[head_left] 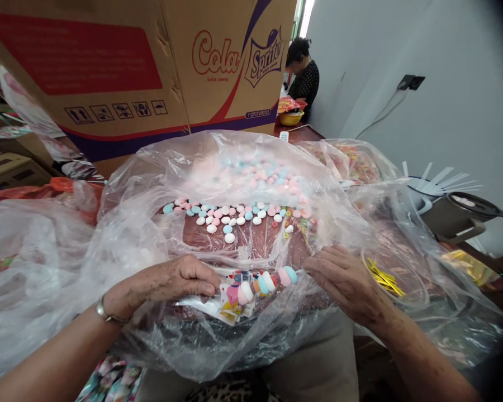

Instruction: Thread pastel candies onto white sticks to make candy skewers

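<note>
A white-walled workroom, a dark table heaped with clear plastic, a large cardboard carton (142, 72) printed "Cola" and "Sprite" standing behind it. At the near edge, the left hand (171, 282) presses its fingers together and pinches the printed end of a candy skewer (255, 285), a row of pink, white, blue and orange rounds lying across a clear plastic sheet (235, 335) over the lap. The right hand (343, 279) meets the other end, fingers curled close and pinching at the last blue round.

The piece looks light and small; the candies seem hard but brittle and smooth, likely to slide or chip under a firm squeeze, so the two ends appear the safer hold, with the wrapper thin and slippery.

Just beyond the fingers, loose candy discs (235, 215) lie in a band inside the open bag. Yellow twist ties (383, 277) sit beside the right wrist. A dark pot (456, 215) with white strips stands at right. The billowing plastic crowds both hands. In the far doorway, another person (304, 78) sits by a yellow bowl (290, 117).
</note>
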`<state>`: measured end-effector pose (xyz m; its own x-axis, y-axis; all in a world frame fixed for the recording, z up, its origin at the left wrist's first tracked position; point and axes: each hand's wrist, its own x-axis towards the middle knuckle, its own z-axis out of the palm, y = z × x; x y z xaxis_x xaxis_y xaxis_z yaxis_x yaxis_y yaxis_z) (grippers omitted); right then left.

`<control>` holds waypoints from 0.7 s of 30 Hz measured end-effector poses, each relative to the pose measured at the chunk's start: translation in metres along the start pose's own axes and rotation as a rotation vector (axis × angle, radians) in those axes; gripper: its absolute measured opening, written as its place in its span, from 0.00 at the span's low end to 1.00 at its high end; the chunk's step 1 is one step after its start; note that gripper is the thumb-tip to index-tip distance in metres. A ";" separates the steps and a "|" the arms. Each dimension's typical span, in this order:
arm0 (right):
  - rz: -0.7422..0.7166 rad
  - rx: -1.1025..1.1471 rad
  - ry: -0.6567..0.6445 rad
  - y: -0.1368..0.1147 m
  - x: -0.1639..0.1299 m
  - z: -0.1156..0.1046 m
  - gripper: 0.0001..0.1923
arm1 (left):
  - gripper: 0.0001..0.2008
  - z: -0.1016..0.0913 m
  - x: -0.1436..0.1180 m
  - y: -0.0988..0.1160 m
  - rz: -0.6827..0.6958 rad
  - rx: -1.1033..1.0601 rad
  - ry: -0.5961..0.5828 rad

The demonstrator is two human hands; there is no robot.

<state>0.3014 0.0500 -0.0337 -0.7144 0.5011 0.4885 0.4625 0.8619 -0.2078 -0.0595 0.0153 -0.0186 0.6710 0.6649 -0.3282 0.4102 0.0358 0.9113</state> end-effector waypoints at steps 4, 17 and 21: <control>-0.007 0.002 0.021 -0.001 0.000 0.001 0.09 | 0.19 -0.001 0.001 -0.004 -0.009 -0.021 -0.005; 0.000 -0.132 0.141 -0.016 -0.002 0.006 0.09 | 0.21 -0.004 0.003 -0.018 0.004 0.023 0.173; 0.052 -0.072 0.108 -0.015 -0.004 0.009 0.11 | 0.20 -0.004 0.002 -0.017 0.029 0.075 0.163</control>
<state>0.2926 0.0358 -0.0398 -0.6295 0.5304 0.5679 0.5370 0.8251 -0.1754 -0.0675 0.0188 -0.0340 0.5764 0.7773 -0.2521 0.4411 -0.0363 0.8967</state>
